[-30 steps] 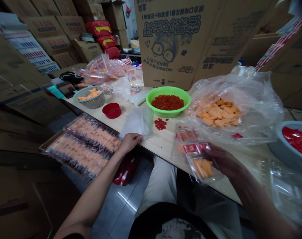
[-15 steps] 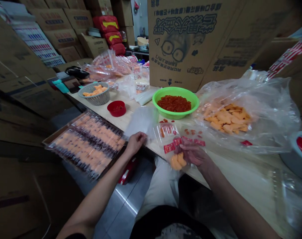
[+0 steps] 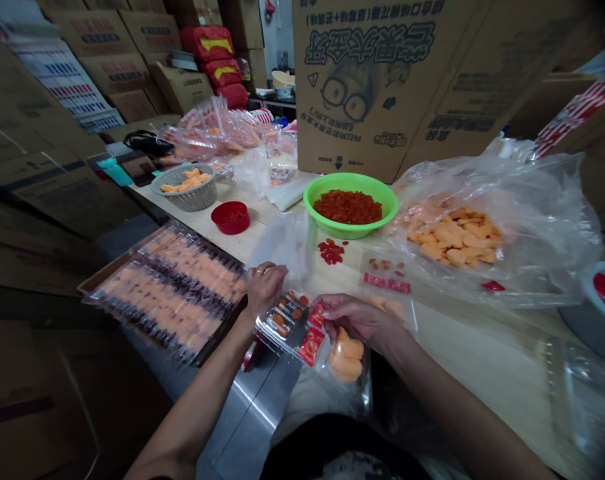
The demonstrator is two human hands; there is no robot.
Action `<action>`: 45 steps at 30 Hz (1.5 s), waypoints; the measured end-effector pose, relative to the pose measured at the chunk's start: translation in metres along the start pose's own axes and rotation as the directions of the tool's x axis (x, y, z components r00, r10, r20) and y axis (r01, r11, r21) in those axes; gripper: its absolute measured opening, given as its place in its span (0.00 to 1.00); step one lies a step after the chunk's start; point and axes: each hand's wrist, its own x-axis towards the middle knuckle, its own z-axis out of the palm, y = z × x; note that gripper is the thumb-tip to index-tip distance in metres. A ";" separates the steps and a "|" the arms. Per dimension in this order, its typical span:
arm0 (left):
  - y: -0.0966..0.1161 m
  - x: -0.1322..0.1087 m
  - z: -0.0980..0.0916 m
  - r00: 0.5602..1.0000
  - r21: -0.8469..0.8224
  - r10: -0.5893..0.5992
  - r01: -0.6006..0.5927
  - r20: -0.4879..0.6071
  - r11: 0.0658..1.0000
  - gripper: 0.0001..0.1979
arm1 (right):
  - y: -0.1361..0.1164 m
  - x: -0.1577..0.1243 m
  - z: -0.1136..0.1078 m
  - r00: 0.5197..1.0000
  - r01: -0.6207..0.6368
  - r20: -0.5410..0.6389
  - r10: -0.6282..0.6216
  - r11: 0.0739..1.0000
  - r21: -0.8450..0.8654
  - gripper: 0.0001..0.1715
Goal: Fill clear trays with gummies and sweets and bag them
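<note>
My left hand [image 3: 265, 288] rests at the table edge, fingers curled on a limp clear plastic bag [image 3: 282, 245]. My right hand [image 3: 355, 319] grips a clear plastic package [image 3: 295, 333] by its corner, just past the edge above my lap. The package has small compartments of red and orange pieces, red labels, and a bag part sagging with orange pieces [image 3: 346, 357]. A second clear package [image 3: 385, 283] with red labels lies on the wooden table [image 3: 462, 333] beyond my right hand. Loose red pieces [image 3: 331, 252] sit near it.
A green bowl of diced red pieces [image 3: 350, 207] and a big clear bag of orange pieces [image 3: 482, 233] stand ahead. To the left are a grey basket [image 3: 184, 188], a small red bowl [image 3: 230, 217] and a tray of sealed packs [image 3: 167, 290]. Cardboard boxes wall the room.
My right hand has swung left and toward me, bringing the package over the table edge with its compartments showing. My left hand has barely moved.
</note>
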 end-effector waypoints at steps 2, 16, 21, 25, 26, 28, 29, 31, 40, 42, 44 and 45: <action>-0.001 0.002 -0.004 0.999 -0.003 0.045 -0.045 -0.022 0.999 0.12 | -0.002 0.002 0.000 1.000 0.001 -0.013 -0.001 1.000 -0.027 0.17; -0.013 0.018 -0.024 0.973 -0.234 0.220 -0.198 0.074 0.952 0.16 | -0.004 -0.011 -0.004 1.000 -0.015 -0.021 0.012 0.992 -0.125 0.15; 0.001 0.032 -0.037 0.928 -0.120 0.306 -0.285 0.215 0.951 0.19 | -0.010 -0.007 0.016 1.000 -0.019 0.002 0.019 0.994 -0.110 0.15; 0.006 0.035 -0.048 0.896 -0.298 0.380 -0.306 0.231 0.904 0.17 | -0.013 -0.003 0.004 0.997 0.000 -0.075 -0.008 0.994 -0.108 0.15; 0.005 0.035 -0.048 0.904 -0.335 0.378 -0.299 0.202 0.893 0.17 | -0.013 -0.003 0.000 0.994 0.007 -0.104 -0.020 0.992 -0.126 0.15; 0.002 0.036 -0.047 0.913 -0.380 0.379 -0.301 0.148 0.875 0.17 | -0.013 -0.005 -0.007 0.983 0.021 -0.180 -0.048 0.988 -0.150 0.14; 0.001 0.037 -0.045 0.910 -0.389 0.392 -0.316 0.135 0.865 0.18 | -0.012 -0.007 -0.010 0.974 0.029 -0.220 -0.062 0.988 -0.153 0.15; 0.001 0.040 -0.044 0.890 -0.384 0.437 -0.361 0.130 0.850 0.23 | -0.012 -0.012 -0.014 0.956 0.041 -0.282 -0.082 0.988 -0.148 0.16; 0.030 0.048 -0.051 0.793 -0.258 0.549 -0.490 0.265 0.832 0.37 | -0.010 -0.027 -0.020 0.832 0.277 -0.478 -0.281 0.957 -0.082 0.18; 0.045 0.049 -0.044 0.792 -0.228 0.567 -0.522 0.228 0.822 0.37 | -0.008 -0.026 -0.016 0.770 0.346 -0.546 -0.330 0.935 -0.076 0.17; 0.063 0.048 -0.034 0.785 -0.237 0.591 -0.547 0.189 0.803 0.36 | -0.006 -0.026 -0.012 0.697 0.423 -0.617 -0.365 0.904 -0.058 0.17; 0.073 0.047 -0.029 0.779 -0.253 0.604 -0.557 0.171 0.791 0.36 | -0.005 -0.027 -0.010 0.659 0.467 -0.645 -0.386 0.883 -0.052 0.18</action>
